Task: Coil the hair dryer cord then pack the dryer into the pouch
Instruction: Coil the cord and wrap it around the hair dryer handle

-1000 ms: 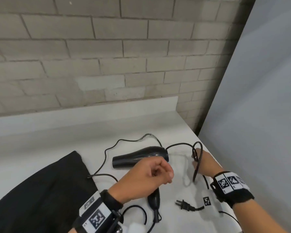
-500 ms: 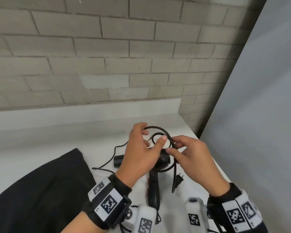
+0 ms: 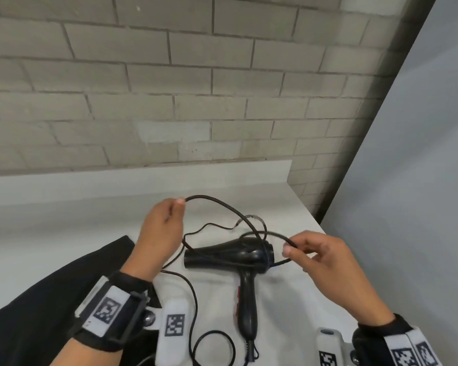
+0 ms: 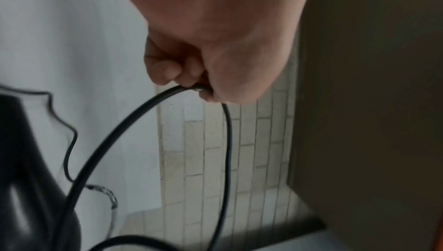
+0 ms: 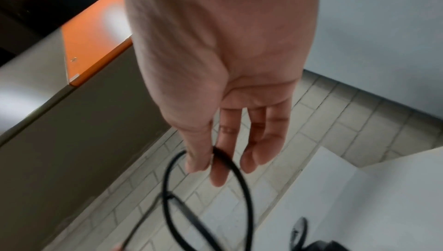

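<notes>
Both hands, left hand and right hand, pinch the thin black rubber cord, barely one loop formed, black plastic hair dryer unpacked on white desk, black fabric pouch waiting.

- The dryer is black plastic, smooth with a dull sheen.
- The cord looks like smooth black rubber or plastic; one stretch has a silvery, braided look.
- The pouch is matt black cloth.
- The table is smooth, matt white.
- The wall is rough, matt grey brick.
- A panel is smooth, glossy orange.
</notes>
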A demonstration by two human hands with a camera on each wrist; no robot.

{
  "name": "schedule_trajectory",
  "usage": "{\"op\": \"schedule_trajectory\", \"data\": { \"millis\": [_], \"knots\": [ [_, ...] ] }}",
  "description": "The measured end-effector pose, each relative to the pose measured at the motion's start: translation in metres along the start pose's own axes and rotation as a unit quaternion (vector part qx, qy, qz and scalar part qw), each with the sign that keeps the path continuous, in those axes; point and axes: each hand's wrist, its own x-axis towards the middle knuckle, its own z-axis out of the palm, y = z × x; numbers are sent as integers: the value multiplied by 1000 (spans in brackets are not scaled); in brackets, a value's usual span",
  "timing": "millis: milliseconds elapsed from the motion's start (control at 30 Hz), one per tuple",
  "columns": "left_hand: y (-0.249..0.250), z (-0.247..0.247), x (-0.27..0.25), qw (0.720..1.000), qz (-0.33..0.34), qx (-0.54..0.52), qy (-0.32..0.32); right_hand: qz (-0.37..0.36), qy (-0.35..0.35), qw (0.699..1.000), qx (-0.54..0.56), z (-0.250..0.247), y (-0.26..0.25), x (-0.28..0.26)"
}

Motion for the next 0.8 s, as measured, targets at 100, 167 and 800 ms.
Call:
{"op": "schedule_trajectory", "data": {
  "millis": [100,167,800],
  "knots": [
    [-4,-16,-8,965,-127,-231,-10,-26,-36,998,-39,-2,17,-12],
    [-6,-25,-13,928,-136,-346,-33,-56,-64,991,-107,2,32,-19],
    [-1,-18,-44,843,-153,-502,-120,-8,-115,993,28,75,0,-15]
  ]
}}
